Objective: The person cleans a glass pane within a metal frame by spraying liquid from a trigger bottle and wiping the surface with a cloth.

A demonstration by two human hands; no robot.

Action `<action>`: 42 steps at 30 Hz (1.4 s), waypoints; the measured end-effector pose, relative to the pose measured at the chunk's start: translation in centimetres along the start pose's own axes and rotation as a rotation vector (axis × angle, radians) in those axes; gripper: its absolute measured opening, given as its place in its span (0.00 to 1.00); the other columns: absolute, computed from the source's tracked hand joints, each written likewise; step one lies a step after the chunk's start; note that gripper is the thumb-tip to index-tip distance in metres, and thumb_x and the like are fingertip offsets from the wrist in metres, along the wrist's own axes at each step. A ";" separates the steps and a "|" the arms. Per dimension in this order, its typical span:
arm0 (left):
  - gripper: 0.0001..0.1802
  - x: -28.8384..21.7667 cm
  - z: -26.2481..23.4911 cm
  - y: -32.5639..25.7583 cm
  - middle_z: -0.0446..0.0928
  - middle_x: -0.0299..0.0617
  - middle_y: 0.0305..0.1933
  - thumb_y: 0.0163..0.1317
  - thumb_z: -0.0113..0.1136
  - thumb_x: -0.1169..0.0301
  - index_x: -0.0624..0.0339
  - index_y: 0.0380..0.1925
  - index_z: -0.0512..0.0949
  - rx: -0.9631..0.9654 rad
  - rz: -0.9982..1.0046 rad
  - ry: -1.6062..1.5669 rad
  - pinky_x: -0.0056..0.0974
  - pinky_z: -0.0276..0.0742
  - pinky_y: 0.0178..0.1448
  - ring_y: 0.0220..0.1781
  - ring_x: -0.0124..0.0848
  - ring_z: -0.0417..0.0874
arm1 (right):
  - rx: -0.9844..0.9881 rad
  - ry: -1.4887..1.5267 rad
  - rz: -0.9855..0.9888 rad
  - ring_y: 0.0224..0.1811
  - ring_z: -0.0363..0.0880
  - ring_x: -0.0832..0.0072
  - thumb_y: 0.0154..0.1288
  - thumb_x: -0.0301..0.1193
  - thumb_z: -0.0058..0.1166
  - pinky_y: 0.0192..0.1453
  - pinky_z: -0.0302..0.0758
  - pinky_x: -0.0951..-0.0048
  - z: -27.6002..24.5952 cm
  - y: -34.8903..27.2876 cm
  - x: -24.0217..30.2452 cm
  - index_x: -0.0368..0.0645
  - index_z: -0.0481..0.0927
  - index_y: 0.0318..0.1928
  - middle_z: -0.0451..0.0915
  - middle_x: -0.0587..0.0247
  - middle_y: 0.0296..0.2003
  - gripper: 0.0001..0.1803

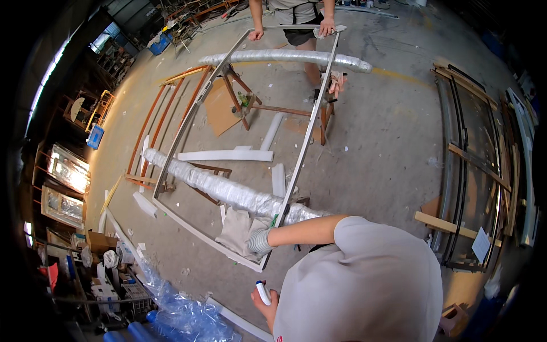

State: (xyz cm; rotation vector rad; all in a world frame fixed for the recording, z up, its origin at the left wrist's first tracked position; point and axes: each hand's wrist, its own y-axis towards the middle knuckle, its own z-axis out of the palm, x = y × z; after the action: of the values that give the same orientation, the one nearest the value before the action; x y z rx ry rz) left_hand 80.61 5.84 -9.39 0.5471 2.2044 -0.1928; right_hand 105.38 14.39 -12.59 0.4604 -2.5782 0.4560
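A long metal window frame (303,142) reaches from me to a co-worker at its far end. At its near corner my right hand (259,241), with a grey striped cuff at the wrist, is on a crumpled pale grey cloth (236,229); the cloth hides most of its fingers. My left hand (266,308), below that corner, is closed around a short white tube with a dark blue end (263,292). The co-worker's two hands rest on the far bar, one of them on a whitish rag (338,28).
Two film-wrapped rolls (228,191) lie crosswise beneath the frame, near a wooden trestle (242,100) and white foam strips (225,155). At right, a rack of metal bars and planks (456,171). Blue plastic film (191,316) and cluttered boxes (105,242) lie lower left.
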 end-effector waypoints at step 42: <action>0.14 5.0 -2.5 4.1 0.73 0.41 0.23 0.42 0.59 0.75 0.59 0.34 0.77 -0.001 0.112 0.001 0.41 0.67 0.36 0.27 0.40 0.69 | -0.281 0.047 0.375 0.40 0.81 0.59 0.66 0.43 0.48 0.49 0.75 0.61 1.8 0.3 1.0 0.41 0.81 0.36 0.82 0.52 0.34 0.17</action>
State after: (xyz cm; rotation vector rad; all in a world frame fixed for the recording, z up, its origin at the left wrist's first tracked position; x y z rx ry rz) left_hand 77.93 11.93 -11.44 0.6682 2.1673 -0.1321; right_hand 103.76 13.73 -13.67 -0.1323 -2.6302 0.2166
